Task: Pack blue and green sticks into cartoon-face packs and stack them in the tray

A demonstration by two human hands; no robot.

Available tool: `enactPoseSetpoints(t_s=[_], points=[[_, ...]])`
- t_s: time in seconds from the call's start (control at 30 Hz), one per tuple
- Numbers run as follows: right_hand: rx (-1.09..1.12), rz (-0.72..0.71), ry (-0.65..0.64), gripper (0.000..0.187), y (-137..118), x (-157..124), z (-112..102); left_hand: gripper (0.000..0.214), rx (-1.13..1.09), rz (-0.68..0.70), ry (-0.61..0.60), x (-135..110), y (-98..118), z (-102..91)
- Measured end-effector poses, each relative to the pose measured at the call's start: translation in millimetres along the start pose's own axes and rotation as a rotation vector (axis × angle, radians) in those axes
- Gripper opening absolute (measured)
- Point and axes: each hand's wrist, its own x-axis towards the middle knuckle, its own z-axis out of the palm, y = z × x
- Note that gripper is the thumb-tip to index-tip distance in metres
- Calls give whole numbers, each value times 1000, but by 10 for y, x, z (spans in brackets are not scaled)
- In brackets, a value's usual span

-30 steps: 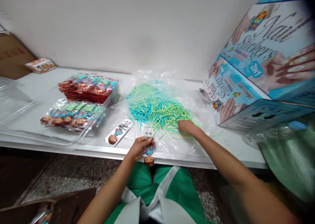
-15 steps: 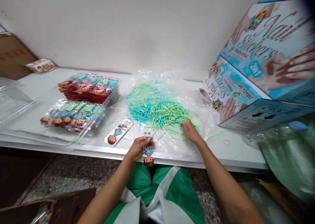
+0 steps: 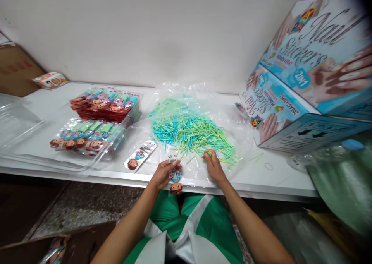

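My left hand (image 3: pixel 164 174) is closed on a small printed packet (image 3: pixel 175 177) at the table's front edge; a cartoon head shows at its lower end. My right hand (image 3: pixel 214 165) is at the near edge of a heap of thin green and blue sticks (image 3: pixel 192 130). Its fingers are pinched together around what look like a few of the green sticks. The heap lies on a crumpled clear plastic sheet or bag (image 3: pixel 203 175). To the left of my left hand, a second packet (image 3: pixel 140 156) of the same print lies flat.
Filled packets are stacked at left, a far stack (image 3: pixel 101 103) and a nearer one (image 3: pixel 87 134), by a clear plastic tray (image 3: pixel 95 164). Printed Nail Stickers boxes (image 3: pixel 290 74) stand at right, near a plastic bottle (image 3: pixel 322 153). A brown carton (image 3: pixel 17 68) is at far left.
My right hand has drawn back from the stick heap, moving left and nearer to me, with its fingers pinched. My left hand and its packet have hardly moved.
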Motion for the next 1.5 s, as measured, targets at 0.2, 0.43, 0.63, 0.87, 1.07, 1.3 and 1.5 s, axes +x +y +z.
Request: enactPoseSetpoints(t_s=[0.2, 0.43, 0.63, 0.87, 1.07, 1.3, 1.5], points=[[-99, 3, -55, 27, 1, -66, -5, 26, 58, 51, -7, -45, 37, 52], [-218, -82, -220, 21, -373, -12, -137, 27, 206, 98, -55, -122, 113, 233], [-309, -209, -414, 22, -847, 72, -234, 27, 286, 99, -13, -136, 118, 327], [-336, -257, -666, 42, -1057, 76, -251, 27, 419, 157, -2, -187, 173, 404], [-434, -265, -866, 47, -1100, 179, -299, 21, 881, 376, 40, -248, 216, 389], [-618, -252, -1007, 51, -1182, 205, -282, 16, 1437, 589, -37, -319, 300, 386], [-664, -214, -1001, 65, -1058, 194, -216, 13, 1644, 557, -213, -381, 374, 466]])
